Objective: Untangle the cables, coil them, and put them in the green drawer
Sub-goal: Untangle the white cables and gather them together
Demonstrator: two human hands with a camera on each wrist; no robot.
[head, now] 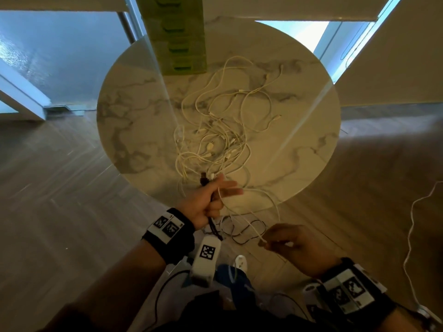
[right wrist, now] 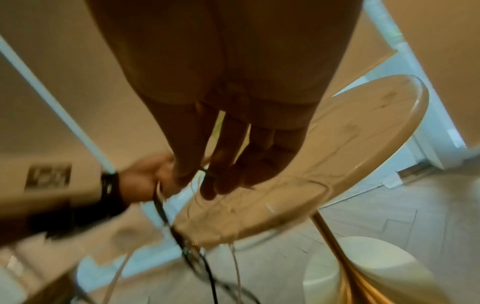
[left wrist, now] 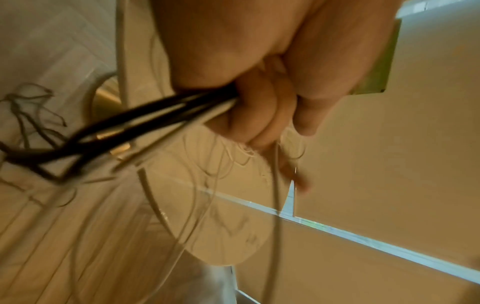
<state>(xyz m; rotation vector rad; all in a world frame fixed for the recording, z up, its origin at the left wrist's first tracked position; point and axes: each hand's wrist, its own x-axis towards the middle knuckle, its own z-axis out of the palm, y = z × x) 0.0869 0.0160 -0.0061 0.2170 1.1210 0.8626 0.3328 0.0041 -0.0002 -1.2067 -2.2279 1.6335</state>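
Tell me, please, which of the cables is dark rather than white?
The black cable gripped in the left hand; it hangs off the near edge of the table, whereas the tangled cables on the tabletop are all white.

1. A round white marble-patterned table top (head: 134,121) stands on a slim brass-coloured post (right wrist: 335,242) over a wood-plank floor (head: 60,188).
2. A loose tangle of thin white cables (head: 220,130) lies around the table's middle, reaching to its near edge.
3. Behind the tangle, at the table's far edge, stands a tall pale-green drawer tower (head: 182,44).
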